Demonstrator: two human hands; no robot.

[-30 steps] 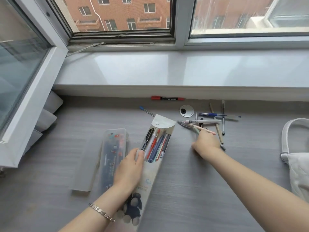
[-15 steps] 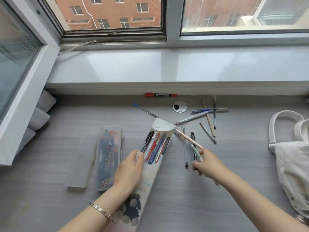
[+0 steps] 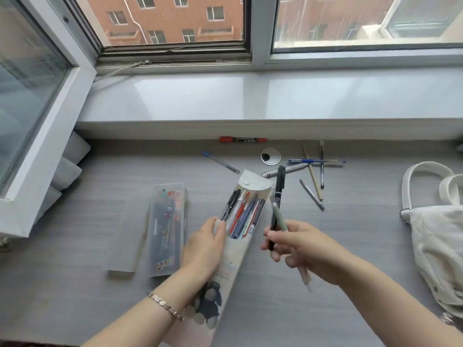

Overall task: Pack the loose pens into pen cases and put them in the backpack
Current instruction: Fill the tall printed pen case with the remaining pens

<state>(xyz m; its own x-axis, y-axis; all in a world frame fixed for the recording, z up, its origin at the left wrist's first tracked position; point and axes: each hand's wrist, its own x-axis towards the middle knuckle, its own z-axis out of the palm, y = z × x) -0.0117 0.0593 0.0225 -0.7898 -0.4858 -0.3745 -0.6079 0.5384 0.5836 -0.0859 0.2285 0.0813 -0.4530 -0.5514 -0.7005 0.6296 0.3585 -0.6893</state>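
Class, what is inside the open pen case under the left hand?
Inside the pen case: several pens, black, red and blue among them. Their lower ends are hidden by the case front and the left hand.

White backpack (image 3: 441, 241) cut off at right edge | pens' lower ends hidden inside open pen case (image 3: 233, 249) | pens in right hand (image 3: 300, 242) motion-blurred | marker (image 3: 243, 140) label unreadable

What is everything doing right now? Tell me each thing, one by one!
Left hand: holding the pen pouch open.
Right hand: gripping a bunch of pens.
Bunch of pens: lifted off the desk, beside the pouch mouth.
Pen pouch: flap open, partly filled with pens.
Clear pen case: lying flat, lid beside it.
Red marker: lying loose by the sill.
Backpack: on the desk, unpacked.
Window: open.
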